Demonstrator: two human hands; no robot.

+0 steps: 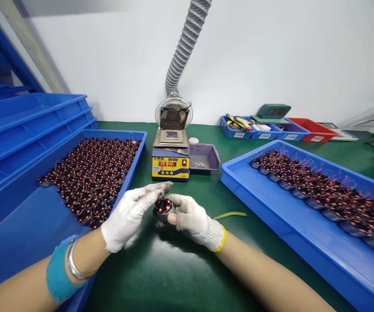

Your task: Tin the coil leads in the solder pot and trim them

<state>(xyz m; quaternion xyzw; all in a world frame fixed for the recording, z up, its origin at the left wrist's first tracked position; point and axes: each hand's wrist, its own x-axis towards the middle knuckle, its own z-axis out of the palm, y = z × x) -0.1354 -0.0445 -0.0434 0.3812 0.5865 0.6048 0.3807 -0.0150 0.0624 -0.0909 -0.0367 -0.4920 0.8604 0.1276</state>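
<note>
At the centre of the frame, just above the green worktop (180, 277), the gloved right hand (195, 221) pinches a small wound coil (163, 206) by its metal rim, while the left hand (131, 214) lies flat and spread, fingers extended over its top. The coil looks light and rigid, yet its fine copper windings seem fragile, so the outer rim is probably the safest hold. Blue trays (27, 225) of similar coils flank both sides.

A white wall (271, 52) rises behind the green table (173, 268).
</note>
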